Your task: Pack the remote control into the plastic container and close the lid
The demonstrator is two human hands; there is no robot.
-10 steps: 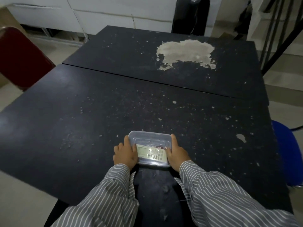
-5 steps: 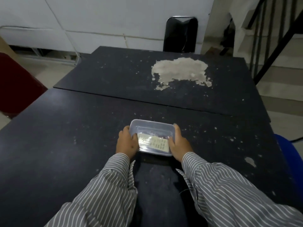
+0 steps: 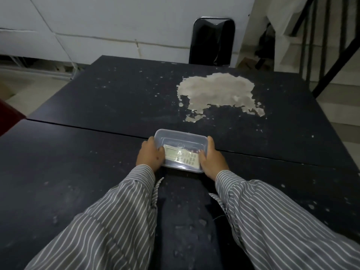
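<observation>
Across the lower frame, a scuffed black desk bears a clear lidded plastic container holding a white remote control; left hand and right hand clasp its sides, with a pale peeled patch and a white wall beyond.

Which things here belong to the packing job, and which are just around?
Job: plastic container with lid on, remote control inside, left hand and right hand holding its ends.

Just around: dark table with worn pale patch, black chair, stair railing, red chair.
</observation>
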